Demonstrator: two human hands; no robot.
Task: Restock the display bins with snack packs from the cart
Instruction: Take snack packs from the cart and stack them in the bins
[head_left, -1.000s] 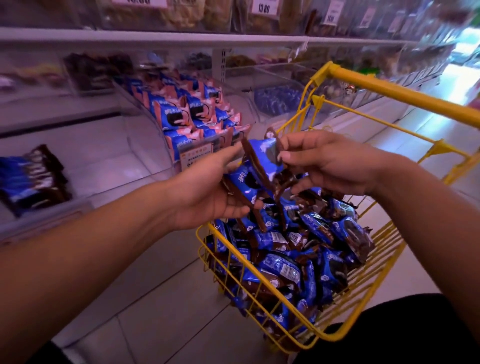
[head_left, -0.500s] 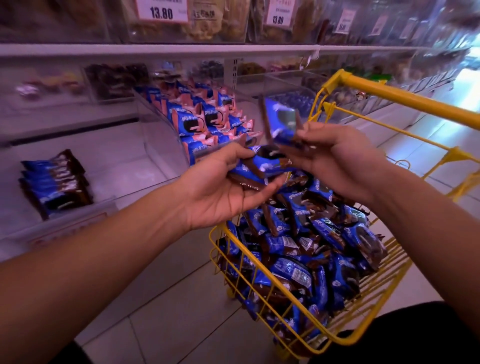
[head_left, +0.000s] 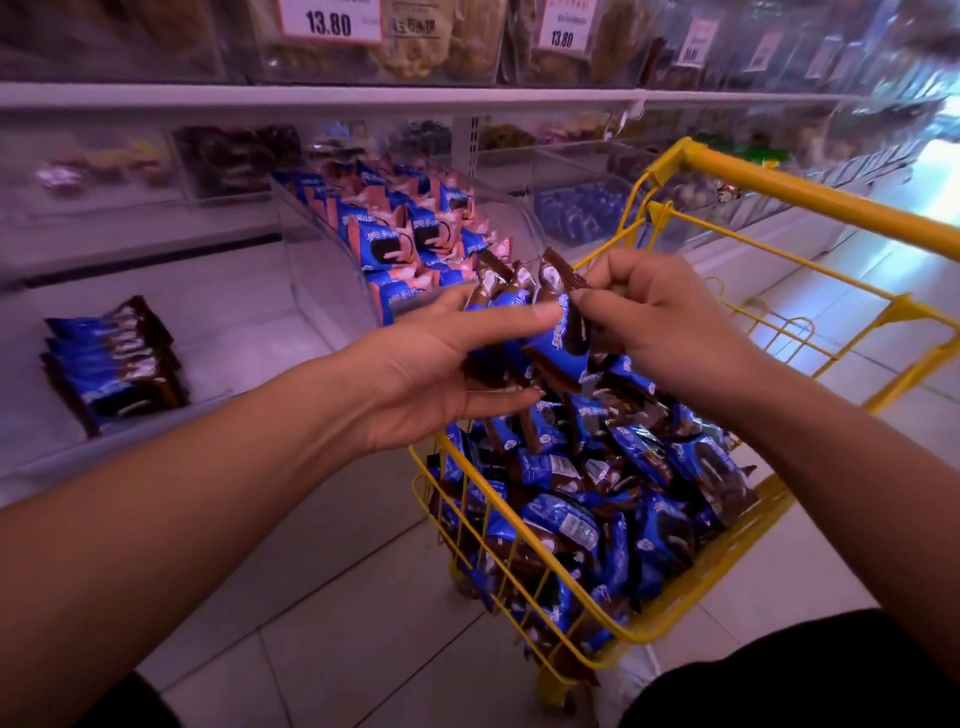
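Both hands have risen slightly above the cart since half a second ago, and the pack that the right hand held up high now sits lower, against the bundle in the left. The left hand (head_left: 441, 364) lies palm-up, thumb stretched over a small stack of blue-and-brown snack packs (head_left: 506, 317), fingers curled beneath them: its grip is grasping the stack. The right hand (head_left: 670, 332) pinches one more snack pack (head_left: 563, 332) by its brown crimped edge, its grip closed on it. Below them the yellow cart (head_left: 810, 200) holds a heap of the same packs (head_left: 582, 519). To the left, a clear display bin (head_left: 322, 270) carries blue-and-pink packs (head_left: 400, 239), and a short row of blue-and-brown ones (head_left: 114, 358) stands on the shelf nearer the camera.
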